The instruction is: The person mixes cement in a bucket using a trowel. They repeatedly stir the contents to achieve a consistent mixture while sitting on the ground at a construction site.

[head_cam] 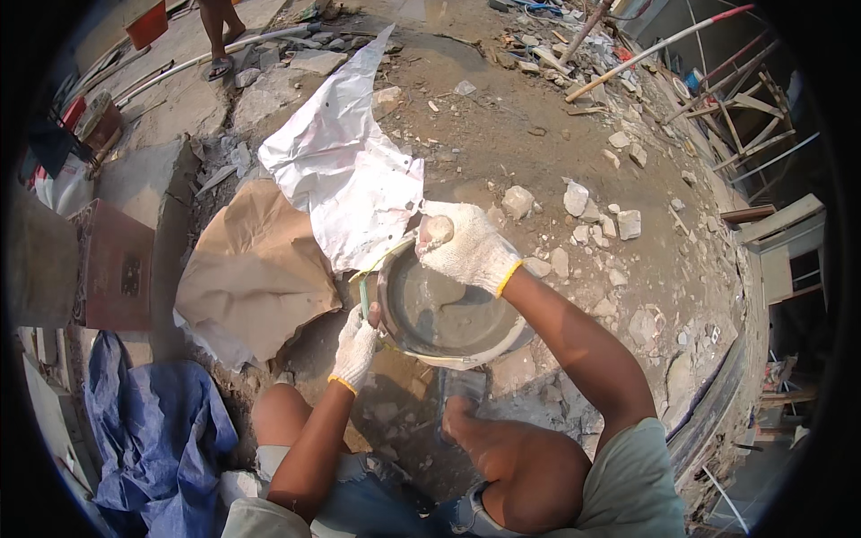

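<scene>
A round bucket of wet grey cement mix stands on the ground before my knees. My left hand, in a white knit glove with a yellow cuff, grips the green sleeve of the bucket handle at the left rim. Over the far right part of the rim, my gloved right hand is closed around a tool handle with a rounded end. The rest of that tool is hidden behind the hand. A torn paper sack lies beyond the bucket, its white sheet next to a brown sheet.
Broken stones and rubble litter the ground. A blue tarpaulin lies at lower left, below a reddish box. Another person's leg stands at upper left near a long pipe. Wooden framing stands at right.
</scene>
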{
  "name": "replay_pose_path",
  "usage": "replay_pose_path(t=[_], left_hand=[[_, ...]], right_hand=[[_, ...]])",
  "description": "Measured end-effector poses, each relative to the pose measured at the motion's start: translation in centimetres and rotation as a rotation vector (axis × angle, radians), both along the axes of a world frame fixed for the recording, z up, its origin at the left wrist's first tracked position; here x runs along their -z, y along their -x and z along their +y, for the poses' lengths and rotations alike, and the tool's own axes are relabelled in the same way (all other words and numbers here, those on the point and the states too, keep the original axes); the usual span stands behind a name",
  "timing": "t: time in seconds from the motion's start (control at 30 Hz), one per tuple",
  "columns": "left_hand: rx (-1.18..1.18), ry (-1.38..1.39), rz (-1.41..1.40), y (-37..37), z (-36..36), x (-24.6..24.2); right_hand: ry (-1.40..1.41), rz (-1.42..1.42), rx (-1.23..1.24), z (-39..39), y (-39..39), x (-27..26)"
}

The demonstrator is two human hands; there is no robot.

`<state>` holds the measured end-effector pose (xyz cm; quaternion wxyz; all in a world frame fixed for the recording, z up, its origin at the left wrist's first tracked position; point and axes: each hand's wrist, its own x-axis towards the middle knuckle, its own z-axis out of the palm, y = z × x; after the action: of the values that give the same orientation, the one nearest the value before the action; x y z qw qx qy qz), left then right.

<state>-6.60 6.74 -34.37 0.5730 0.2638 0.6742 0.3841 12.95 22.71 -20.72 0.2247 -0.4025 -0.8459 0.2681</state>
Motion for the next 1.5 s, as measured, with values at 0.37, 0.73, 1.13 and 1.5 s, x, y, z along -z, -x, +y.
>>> replay_pose_path(t=[0.37, 0.73, 1.13, 1.5], left_hand=[[-0.517, -0.033, -0.027, -3.7, 2.8, 5.3], [-0.611, -0.151, 0.14, -5.4, 4.1, 7.5], [-0.392, -0.135, 0.425, -5.2, 2.9, 7.3], [-0.332, 0.075, 0.394, -5.3, 2.7, 4.2]], right_hand=[[0.452, 0.827, 0.364, -1.6, -4.7, 10.1], [0.653, 0.948, 0.437, -2.9, -4.6, 6.8], [0.297, 0.7, 0.417, -3.4, -4.3, 6.6], [0.363, 0.773, 0.353, -2.9, -3.7, 10.4]])
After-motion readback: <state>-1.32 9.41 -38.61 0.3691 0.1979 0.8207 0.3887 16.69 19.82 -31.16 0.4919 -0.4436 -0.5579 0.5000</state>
